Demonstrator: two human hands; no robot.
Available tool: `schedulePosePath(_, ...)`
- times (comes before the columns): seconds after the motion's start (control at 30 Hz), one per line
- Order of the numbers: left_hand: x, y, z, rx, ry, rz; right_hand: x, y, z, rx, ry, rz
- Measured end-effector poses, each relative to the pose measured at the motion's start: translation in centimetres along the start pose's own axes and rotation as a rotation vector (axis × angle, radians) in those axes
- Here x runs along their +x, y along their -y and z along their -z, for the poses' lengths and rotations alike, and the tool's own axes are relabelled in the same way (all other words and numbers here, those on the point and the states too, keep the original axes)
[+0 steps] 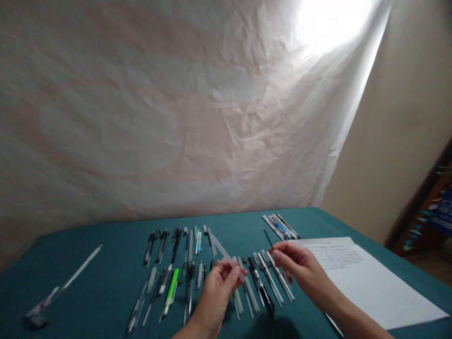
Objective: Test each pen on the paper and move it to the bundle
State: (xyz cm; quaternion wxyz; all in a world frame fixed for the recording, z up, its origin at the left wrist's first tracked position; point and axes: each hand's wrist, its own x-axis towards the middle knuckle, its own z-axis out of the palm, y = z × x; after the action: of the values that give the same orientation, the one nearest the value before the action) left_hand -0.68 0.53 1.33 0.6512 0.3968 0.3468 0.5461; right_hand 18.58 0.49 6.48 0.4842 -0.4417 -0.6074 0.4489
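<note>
My left hand pinches a clear plastic pen barrel, which slants up and to the left. Between the fingertips of my right hand is a thin dark pen refill, its tip pointing up and left. The refill and the barrel are apart. Beneath and beside both hands lie pens in rows, among them a black pen, several white-and-clear pens and a bright green pen. My left hand hides part of the nearer row.
White paper sheets with handwriting lie at the right of the green-covered table. A bundle of pens rests at the back right. At the far left is a crumpled clear wrapper by a thin white strip. A pale cloth hangs behind.
</note>
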Motion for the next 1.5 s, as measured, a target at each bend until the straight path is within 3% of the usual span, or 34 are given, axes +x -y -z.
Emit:
schedulePosePath(0.17, 1.4, 0.1, 1.7, -0.197, -0.200, -0.017, -0.5, -1.3, -1.5, -0.332, 0.167, 0.062)
schedulePosePath(0.47, 1.6, 0.0, 1.5, -0.369, -0.245, 0.018, -0.5, -1.8, -1.7, -0.594, 0.244, 0.109)
schedulePosePath(0.8, 0.8, 0.2, 1.1, -0.289, -0.136, 0.042, -0.5, -1.8, -1.8, -0.576, 0.251, 0.143)
schedulePosePath(1.0, -0.1, 0.2, 0.4, -0.205, -0.037, 0.090, -0.3, -2.6, -1.7, -0.577, 0.138, 0.143)
schedulePosePath(1.1, -0.7, 0.3, -0.1, -0.226, -0.014, 0.190, -0.8, -2.7, -2.2, -0.477, 0.094, 0.110)
schedulePosePath(1.23, -0.6, 0.1, -0.1, -0.350, -0.054, 0.311, -1.2, -1.6, -2.6, -0.184, 0.146, 0.060)
schedulePosePath(1.37, 0.1, -0.4, 0.5, -0.495, -0.166, 0.321, 0.1, -1.0, -0.9, -0.007, 0.057, 0.052)
schedulePosePath(1.43, 0.3, -0.6, 0.7, -0.542, -0.183, 0.325, 1.2, -1.9, 1.0, -0.087, -0.038, 0.068)
schedulePosePath(1.5, 0.4, -0.6, 0.9, -0.559, -0.176, 0.330, 2.3, -3.8, 3.0, -0.266, -0.052, 0.069)
